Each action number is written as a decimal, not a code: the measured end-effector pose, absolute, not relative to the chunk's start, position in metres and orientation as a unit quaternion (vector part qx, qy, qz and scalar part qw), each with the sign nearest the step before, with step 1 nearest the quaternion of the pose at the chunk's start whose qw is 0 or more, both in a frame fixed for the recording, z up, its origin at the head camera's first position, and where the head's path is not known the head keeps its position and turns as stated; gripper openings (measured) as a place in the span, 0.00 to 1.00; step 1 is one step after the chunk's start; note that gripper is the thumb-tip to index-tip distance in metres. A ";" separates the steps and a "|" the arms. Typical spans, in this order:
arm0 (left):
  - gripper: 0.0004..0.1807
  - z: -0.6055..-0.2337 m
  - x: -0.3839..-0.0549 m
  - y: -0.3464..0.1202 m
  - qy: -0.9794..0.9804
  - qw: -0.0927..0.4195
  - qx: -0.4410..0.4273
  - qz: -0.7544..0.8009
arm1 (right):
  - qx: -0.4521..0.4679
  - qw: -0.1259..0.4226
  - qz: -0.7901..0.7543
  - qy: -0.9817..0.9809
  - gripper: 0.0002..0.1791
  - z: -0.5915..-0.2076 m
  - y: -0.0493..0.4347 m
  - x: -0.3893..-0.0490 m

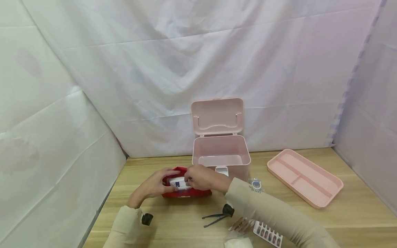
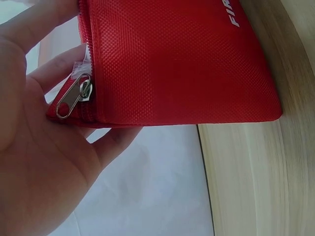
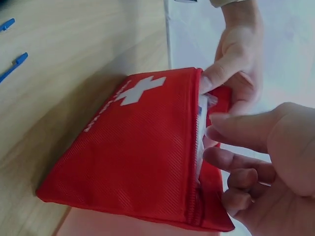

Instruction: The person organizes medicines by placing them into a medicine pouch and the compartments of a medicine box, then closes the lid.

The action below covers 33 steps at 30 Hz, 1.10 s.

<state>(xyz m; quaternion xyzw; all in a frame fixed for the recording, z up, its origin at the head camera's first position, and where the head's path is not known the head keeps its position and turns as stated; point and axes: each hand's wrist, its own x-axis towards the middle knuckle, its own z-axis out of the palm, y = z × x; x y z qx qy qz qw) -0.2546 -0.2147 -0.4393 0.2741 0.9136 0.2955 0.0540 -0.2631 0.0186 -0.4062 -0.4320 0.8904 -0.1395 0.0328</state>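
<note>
A red first-aid pouch (image 1: 195, 193) with a white cross (image 3: 142, 90) stands on the table, its zipped mouth open upward. My left hand (image 1: 153, 184) grips the pouch at one end of the mouth. The metal zipper pull (image 2: 74, 97) hangs by that palm. Inside the mouth sits a white packet (image 1: 180, 183) with a dark blue patch, mostly hidden by the pouch. My right hand (image 1: 201, 177) is over the other end of the mouth. In the right wrist view its thumb and index fingertips stand apart right at the packet's edge, the other fingers loosely bent.
Behind the pouch is a pink box (image 1: 221, 151) with its lid raised. A pink divided tray (image 1: 305, 177) lies to the right. Near me are blue tweezers (image 1: 214, 217), a capsule blister pack (image 1: 267, 234) and a bagged white item (image 1: 238, 243). A small round blue-and-white item (image 1: 256, 184) lies beside the box.
</note>
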 end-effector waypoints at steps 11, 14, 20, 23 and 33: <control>0.27 -0.439 -0.252 -0.216 0.908 0.047 0.285 0.305 | -0.478 -0.050 -0.101 0.871 0.10 -0.418 0.003 -0.236; 0.27 -0.440 -0.252 -0.215 0.907 0.053 0.280 0.310 | -0.469 -0.058 -0.094 0.876 0.13 -0.425 -0.002 -0.231; 0.25 -0.442 -0.249 -0.221 0.898 0.029 0.289 0.331 | -0.450 -0.068 -0.084 0.886 0.15 -0.430 -0.005 -0.228; 0.23 -0.444 -0.245 -0.229 0.886 0.033 0.280 0.369 | -0.451 -0.069 -0.087 0.886 0.14 -0.431 -0.007 -0.229; 0.29 -0.450 -0.237 -0.255 0.834 0.070 0.264 0.479 | -0.447 -0.084 -0.089 0.886 0.10 -0.433 -0.010 -0.233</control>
